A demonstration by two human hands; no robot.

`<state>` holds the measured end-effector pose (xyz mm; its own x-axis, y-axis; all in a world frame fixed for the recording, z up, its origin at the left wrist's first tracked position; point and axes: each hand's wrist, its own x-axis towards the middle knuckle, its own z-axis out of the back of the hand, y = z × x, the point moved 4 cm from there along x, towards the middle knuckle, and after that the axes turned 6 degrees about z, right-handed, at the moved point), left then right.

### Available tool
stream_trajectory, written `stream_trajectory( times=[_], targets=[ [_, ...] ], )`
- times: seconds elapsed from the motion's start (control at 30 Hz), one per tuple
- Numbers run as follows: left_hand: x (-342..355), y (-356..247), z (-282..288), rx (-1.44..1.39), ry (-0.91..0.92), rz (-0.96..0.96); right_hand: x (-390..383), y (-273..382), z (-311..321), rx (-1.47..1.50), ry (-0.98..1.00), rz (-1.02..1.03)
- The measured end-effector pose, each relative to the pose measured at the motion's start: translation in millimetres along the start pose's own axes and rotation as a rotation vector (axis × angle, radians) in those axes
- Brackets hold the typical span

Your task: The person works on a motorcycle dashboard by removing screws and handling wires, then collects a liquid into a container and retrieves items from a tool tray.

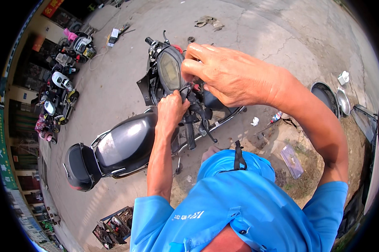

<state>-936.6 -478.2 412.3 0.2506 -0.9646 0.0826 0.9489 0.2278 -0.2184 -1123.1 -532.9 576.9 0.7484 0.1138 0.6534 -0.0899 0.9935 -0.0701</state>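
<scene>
A black scooter (125,143) with a long seat and rear box stands side-on before me. My left hand (171,107) is curled at the lower edge of its oval instrument display (171,72), gripping a dark part there. My right hand (223,73) arches over the right side of the display, fingers bent and closed; what its fingertips hold is hidden. Just below both hands are the black handlebar grip (189,133) and brake lever (207,126). A small red part (194,87) shows between my hands.
Parked scooters (61,94) line the shopfronts at left. A tool box (114,227) lies at lower left. At right are a black basin (324,95), metal bowl (344,101), tube (276,117) and clear plastic case (291,161). Cloths (209,22) lie at the back.
</scene>
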Motion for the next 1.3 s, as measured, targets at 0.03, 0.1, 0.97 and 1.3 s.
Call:
stream_trajectory(
  times=[0.03,0.1,0.97,1.3],
  targets=[
    [0,1,-2,0.001,0.012,0.005,4,3,3,0.04,-0.02,-0.006],
    [0,3,-5,0.002,0.024,0.009,5,-8,3,-0.222,0.326,-0.516],
    [3,2,-5,0.014,0.003,-0.025,-14,-22,-5,-0.019,0.262,-0.419],
    [-1,-3,-1,0.085,-0.021,0.037,-40,-19,11,0.276,-0.102,-0.272]
  ],
)
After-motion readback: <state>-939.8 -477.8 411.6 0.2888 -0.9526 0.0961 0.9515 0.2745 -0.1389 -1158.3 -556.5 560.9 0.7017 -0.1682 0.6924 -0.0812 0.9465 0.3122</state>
